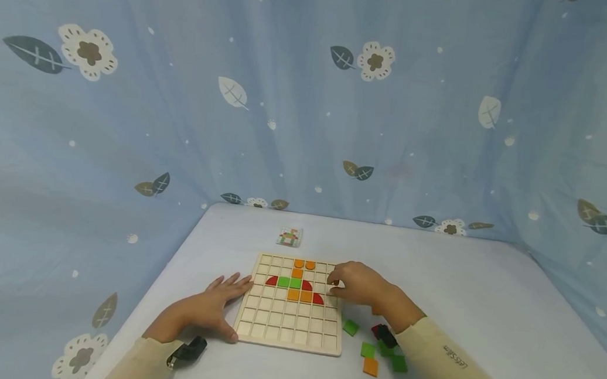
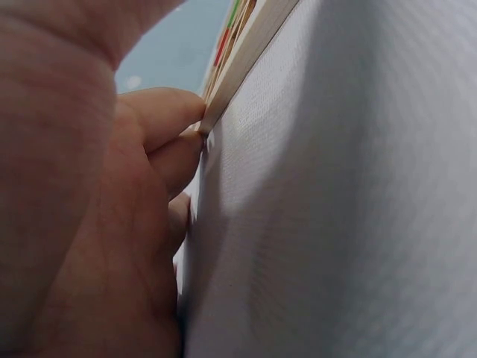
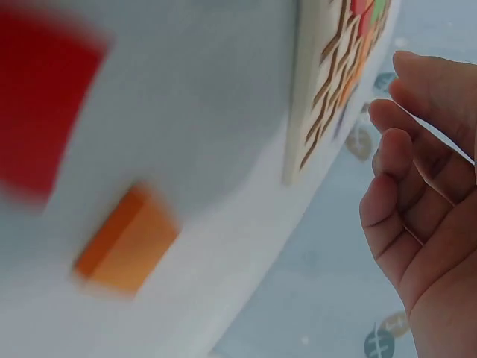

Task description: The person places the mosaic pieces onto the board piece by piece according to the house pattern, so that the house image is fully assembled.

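Observation:
A wooden grid board (image 1: 273, 319) lies on the table with orange, green and red pieces set in its upper half. These include an orange disc (image 1: 299, 264), a green square (image 1: 283, 282) and a red quarter-round piece (image 1: 318, 298). My left hand (image 1: 205, 309) rests spread beside the board, thumb and a fingertip right at its left edge. Over the board's upper right edge is my right hand (image 1: 362, 284), its fingers loosely bent. In the right wrist view, no piece shows between the right hand's fingers (image 3: 391, 153).
Several loose pieces lie right of the board, among them a green square (image 1: 351, 327) and an orange square (image 1: 370, 367); some sit partly under the right forearm. Behind the board is a small pattern card (image 1: 289, 236). A patterned blue curtain (image 1: 308, 125) hangs around the table.

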`<state>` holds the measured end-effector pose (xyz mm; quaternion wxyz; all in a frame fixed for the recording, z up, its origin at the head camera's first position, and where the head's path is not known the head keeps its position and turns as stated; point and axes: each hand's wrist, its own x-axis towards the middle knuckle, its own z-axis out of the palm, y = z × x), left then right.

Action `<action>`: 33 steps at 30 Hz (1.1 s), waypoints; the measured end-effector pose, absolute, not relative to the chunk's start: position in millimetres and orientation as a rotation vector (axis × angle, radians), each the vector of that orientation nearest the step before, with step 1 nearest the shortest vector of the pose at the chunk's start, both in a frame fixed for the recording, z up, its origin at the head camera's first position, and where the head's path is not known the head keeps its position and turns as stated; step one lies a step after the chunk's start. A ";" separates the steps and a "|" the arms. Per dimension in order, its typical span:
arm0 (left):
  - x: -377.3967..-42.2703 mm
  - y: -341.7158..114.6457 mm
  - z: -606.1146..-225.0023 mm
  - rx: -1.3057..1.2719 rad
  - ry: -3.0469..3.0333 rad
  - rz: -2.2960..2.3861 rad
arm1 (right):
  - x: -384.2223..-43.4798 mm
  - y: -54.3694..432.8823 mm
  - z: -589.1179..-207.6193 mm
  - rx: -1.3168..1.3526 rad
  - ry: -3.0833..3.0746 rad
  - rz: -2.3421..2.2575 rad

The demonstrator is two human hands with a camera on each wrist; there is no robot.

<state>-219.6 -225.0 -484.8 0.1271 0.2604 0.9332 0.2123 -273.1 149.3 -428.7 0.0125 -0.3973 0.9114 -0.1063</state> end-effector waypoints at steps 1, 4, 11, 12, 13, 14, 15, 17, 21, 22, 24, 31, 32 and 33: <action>-220.2 -225.1 -485.5 0.753 2.717 0.619 | -273.0 153.8 -428.0 -1.221 2.848 -0.310; -221.3 -225.0 -486.5 0.741 2.714 0.628 | -271.6 167.6 -426.0 -1.196 2.857 -0.260; -220.7 -224.6 -485.0 0.750 2.715 0.634 | -265.8 196.1 -423.9 -1.060 2.871 -0.236; -220.3 -224.7 -484.7 0.746 2.718 0.631 | -264.9 199.5 -424.2 -1.030 2.871 -0.230; -219.9 -224.7 -484.3 0.743 2.719 0.630 | -264.1 202.6 -424.7 -0.997 2.868 -0.225; -219.5 -224.5 -483.9 0.740 2.719 0.635 | -262.9 205.6 -425.1 -0.957 2.864 -0.216; -219.2 -224.3 -483.6 0.740 2.719 0.638 | -261.6 208.6 -425.6 -0.919 2.856 -0.214; -218.5 -223.8 -482.9 0.741 2.716 0.652 | -259.1 214.7 -427.8 -0.860 2.851 -0.197; -219.0 -223.6 -483.2 0.750 2.716 0.644 | -255.7 226.3 -433.9 -0.838 2.851 -0.180; -219.1 -223.9 -483.4 0.750 2.716 0.640 | -254.6 228.2 -435.2 -0.828 2.852 -0.183; -219.1 -224.2 -483.3 0.748 2.715 0.641 | -252.3 231.1 -436.7 -0.811 2.849 -0.193; -217.8 -224.3 -481.3 0.757 2.708 0.661 | -249.2 235.1 -438.9 -0.788 2.843 -0.204; -217.8 -224.1 -481.3 0.758 2.706 0.663 | -249.0 235.4 -438.8 -0.792 2.842 -0.207; -217.7 -223.9 -481.3 0.757 2.704 0.666 | -249.1 235.4 -438.9 -0.789 2.842 -0.211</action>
